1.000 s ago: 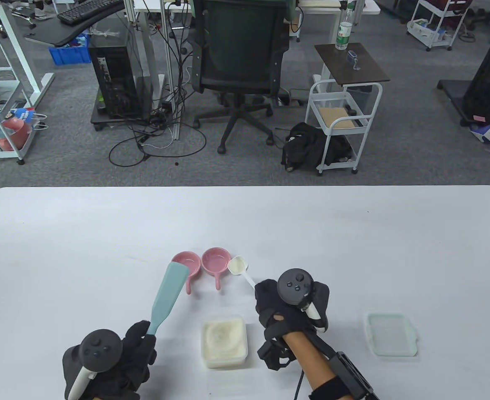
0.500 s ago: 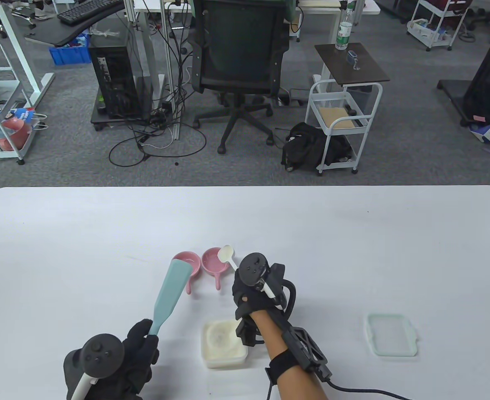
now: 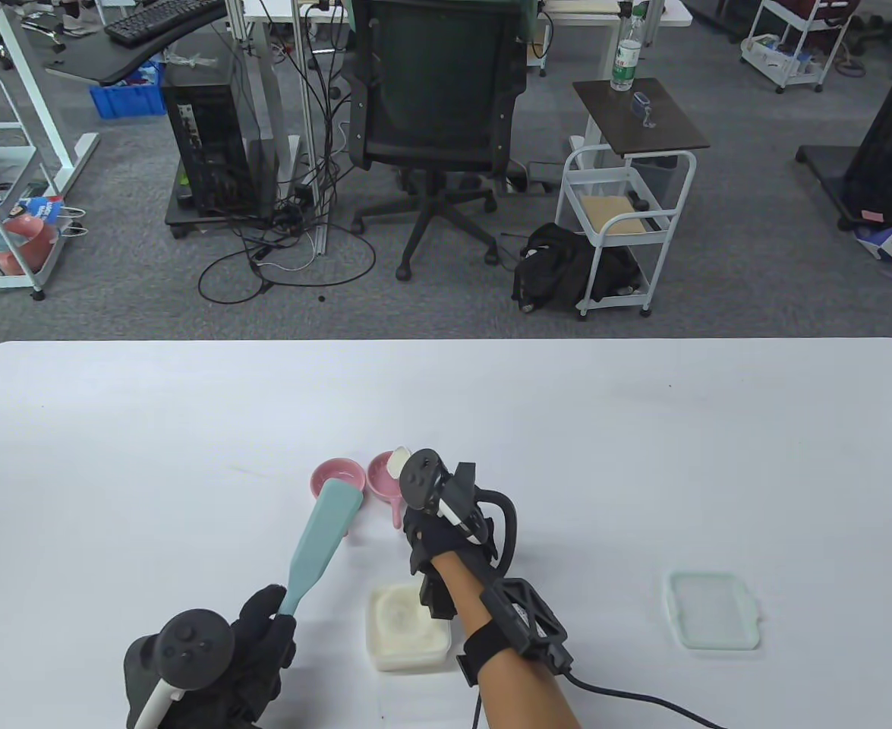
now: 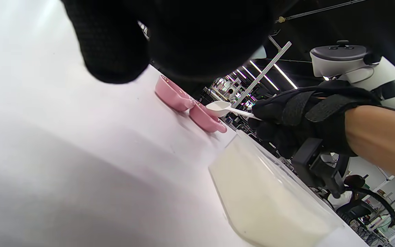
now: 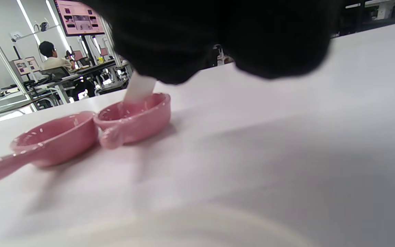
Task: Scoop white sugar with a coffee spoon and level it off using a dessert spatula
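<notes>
The right hand (image 3: 438, 535) pinches the coffee spoon (image 4: 222, 107), its bowl over the right pink dish (image 3: 382, 472). The left hand (image 3: 252, 645) grips the dessert spatula (image 3: 323, 538), blade tilted toward the left pink dish (image 3: 329, 475). The sugar container (image 3: 400, 630) sits on the table (image 3: 187, 425) between both hands.

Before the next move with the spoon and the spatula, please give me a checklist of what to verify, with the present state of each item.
1. Right hand holds the small white plastic spoon: ok.
2. Spoon bowl is over the right pink handled ceramic dish: ok.
3. Sugar in the spoon is level: cannot tell.
4. Left hand grips the teal silicone spatula: ok.
5. Spatula blade is at the spoon: not ok, it lies over the left pink dish.
6. Open clear plastic sugar container is upright: ok.
</notes>
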The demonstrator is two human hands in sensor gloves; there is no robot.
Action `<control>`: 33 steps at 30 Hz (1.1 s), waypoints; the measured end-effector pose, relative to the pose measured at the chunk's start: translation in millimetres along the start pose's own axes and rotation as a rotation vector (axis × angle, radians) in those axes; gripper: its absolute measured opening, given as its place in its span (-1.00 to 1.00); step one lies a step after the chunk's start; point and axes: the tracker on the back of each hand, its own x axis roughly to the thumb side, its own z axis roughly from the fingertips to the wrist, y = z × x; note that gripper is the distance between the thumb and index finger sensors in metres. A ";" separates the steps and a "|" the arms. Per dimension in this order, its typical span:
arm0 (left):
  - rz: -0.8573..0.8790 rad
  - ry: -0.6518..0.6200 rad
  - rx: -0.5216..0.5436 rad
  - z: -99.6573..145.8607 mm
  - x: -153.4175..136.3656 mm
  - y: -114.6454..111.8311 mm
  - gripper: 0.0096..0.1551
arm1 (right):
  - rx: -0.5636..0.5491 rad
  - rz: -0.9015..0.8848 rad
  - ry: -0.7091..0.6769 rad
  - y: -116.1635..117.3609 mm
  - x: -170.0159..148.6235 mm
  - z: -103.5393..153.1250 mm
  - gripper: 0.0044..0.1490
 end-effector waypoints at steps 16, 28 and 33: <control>-0.003 0.002 -0.007 -0.2 1.8 -0.5 -0.27 | -0.005 0.114 0.010 -4.5 4.9 -0.9 -0.48; -0.008 0.006 -0.015 -0.6 2.4 -0.9 -0.27 | -0.049 0.202 0.004 -4.3 5.1 0.8 -0.49; -0.011 0.009 -0.018 -0.8 2.6 -1.0 -0.27 | -0.075 0.270 -0.005 -3.9 7.4 3.0 -0.49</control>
